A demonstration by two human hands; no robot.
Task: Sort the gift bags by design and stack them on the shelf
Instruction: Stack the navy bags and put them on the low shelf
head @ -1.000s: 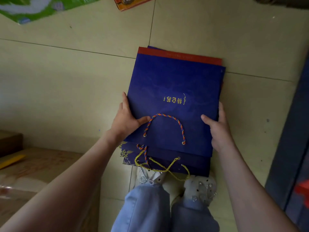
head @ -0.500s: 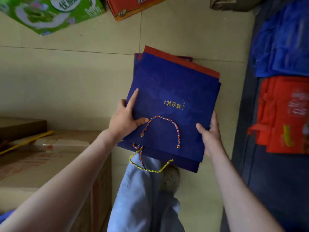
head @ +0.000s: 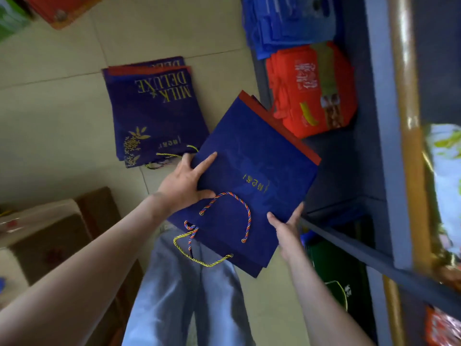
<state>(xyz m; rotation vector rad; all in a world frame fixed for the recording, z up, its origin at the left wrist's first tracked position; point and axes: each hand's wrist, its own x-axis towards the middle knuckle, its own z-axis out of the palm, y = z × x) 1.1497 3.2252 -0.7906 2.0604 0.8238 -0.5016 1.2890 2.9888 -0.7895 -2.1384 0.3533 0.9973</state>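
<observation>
Both hands are holding a held stack of navy gift bags (head: 254,176) in the air, tilted, above the tiled floor (head: 50,116) and just beside the shelf (head: 349,171). The left hand (head: 184,181) is gripping the stack's left edge, with its thumb and one straight finger lying on the top face and the remaining fingers hidden beneath. The right hand (head: 287,226) is gripping the opposite edge near the lower corner, thumb on top, fingers running along and under the edge. The striped rope handle (head: 245,213) is lying flat on the top bag between the two hands, and a yellow rope handle (head: 199,258) is hanging loose below the stack's near edge. The stack's far corner, showing a red band, is reaching over the shelf's front edge, close to the orange bags (head: 311,88) lying there; blue bags (head: 287,21) are lying beyond those. A second pile of navy bags (head: 154,113), printed MILK DELUXE, is lying on the floor just beyond the left hand, apart from the held stack. A cardboard box (head: 50,233) is standing at the left.
</observation>
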